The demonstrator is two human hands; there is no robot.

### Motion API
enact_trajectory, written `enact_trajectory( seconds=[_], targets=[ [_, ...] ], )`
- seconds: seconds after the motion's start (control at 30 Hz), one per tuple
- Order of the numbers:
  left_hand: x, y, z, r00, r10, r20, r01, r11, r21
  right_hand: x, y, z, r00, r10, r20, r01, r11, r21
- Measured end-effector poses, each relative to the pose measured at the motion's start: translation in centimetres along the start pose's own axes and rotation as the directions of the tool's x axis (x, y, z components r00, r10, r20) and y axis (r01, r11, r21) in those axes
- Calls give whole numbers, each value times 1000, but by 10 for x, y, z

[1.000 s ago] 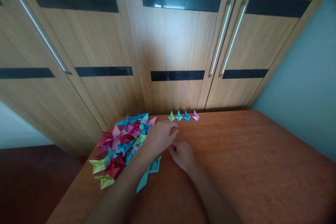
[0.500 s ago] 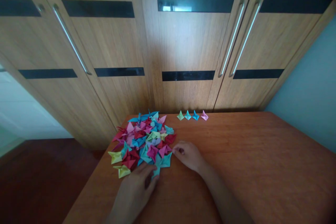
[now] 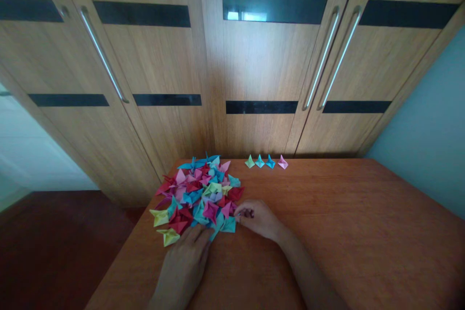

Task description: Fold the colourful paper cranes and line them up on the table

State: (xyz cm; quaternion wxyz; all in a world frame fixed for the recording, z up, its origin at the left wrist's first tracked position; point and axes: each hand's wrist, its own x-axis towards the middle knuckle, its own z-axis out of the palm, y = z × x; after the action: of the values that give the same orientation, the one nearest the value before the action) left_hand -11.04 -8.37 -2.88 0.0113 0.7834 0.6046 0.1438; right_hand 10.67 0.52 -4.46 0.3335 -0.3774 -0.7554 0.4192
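Observation:
A pile of folded paper cranes (image 3: 194, 197) in red, pink, blue, teal and yellow lies at the table's left side. My left hand (image 3: 185, 254) is at the front of the pile, fingers together, closed against a teal paper crane (image 3: 217, 226) whose tip meets its fingertips. At the pile's right edge, my right hand (image 3: 259, 219) is closed in a pinch, beside a teal folded piece (image 3: 228, 224) and a magenta one (image 3: 227, 209). What lies between the right fingertips is too small to make out. Two yellow cranes (image 3: 169, 237) sit left of my left hand.
Along the back edge of the brown table (image 3: 345, 223) stands a short row of folded papers: green (image 3: 249, 162), light blue (image 3: 259, 161), blue (image 3: 270, 162) and pink (image 3: 282, 162). Behind rises a wooden wardrobe (image 3: 257, 68) with metal handles. A pale blue wall (image 3: 428, 121) borders the right.
My left thumb has drawn in against the fingers beside the teal crane. My right hand has shifted slightly left and toward me, to the pile's edge. The view has tilted a little.

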Motion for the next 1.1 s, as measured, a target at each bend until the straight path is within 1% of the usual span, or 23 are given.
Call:
enact_trajectory(
  seconds=[0.1, 0.2, 0.27, 0.37, 0.43, 0.5, 0.67, 0.77, 0.83, 0.97, 1.1],
  targets=[
    [5, 6, -5, 998, 0, -69, -10, 990, -144, 0, -4, -2, 999, 22, 33, -27, 985, 170],
    [16, 17, -15, 994, -6, -106, -31, 941, -337, -1, -11, -7, 999, 23, 32, -32, 950, 311],
    [26, 24, -23, 986, -17, -164, -56, 900, -433, -1, -17, -13, 1000, 14, -12, -8, 927, 374],
    [42, 34, -33, 965, -39, -259, -104, 852, -514, -3, -26, -24, 991, -18, -131, 74, 896, 437],
    [55, 41, -36, 958, -48, -282, -122, 823, -555, -4, -30, -31, 976, -40, -213, 132, 887, 442],
    [67, 46, -35, 957, -68, -282, -122, 788, -603, -5, -32, -36, 963, -55, -262, 167, 888, 429],
    [89, 51, -14, 963, -132, -236, -75, 709, -701, -1, -22, -40, 948, -71, -310, 190, 909, 370],
    [92, 49, -3, 961, -156, -229, -58, 696, -716, 2, -15, -39, 945, -79, -318, 183, 933, 310],
    [90, 47, 1, 962, -173, -210, -36, 685, -727, 2, -13, -38, 949, -84, -305, 173, 945, 279],
    [84, 42, 1, 964, -204, -168, 6, 651, -759, 2, -16, -37, 960, -100, -260, 170, 950, 263],
    [81, 39, 1, 962, -223, -157, 25, 646, -763, 1, -17, -38, 967, -99, -234, 157, 956, 246]
  ],
)
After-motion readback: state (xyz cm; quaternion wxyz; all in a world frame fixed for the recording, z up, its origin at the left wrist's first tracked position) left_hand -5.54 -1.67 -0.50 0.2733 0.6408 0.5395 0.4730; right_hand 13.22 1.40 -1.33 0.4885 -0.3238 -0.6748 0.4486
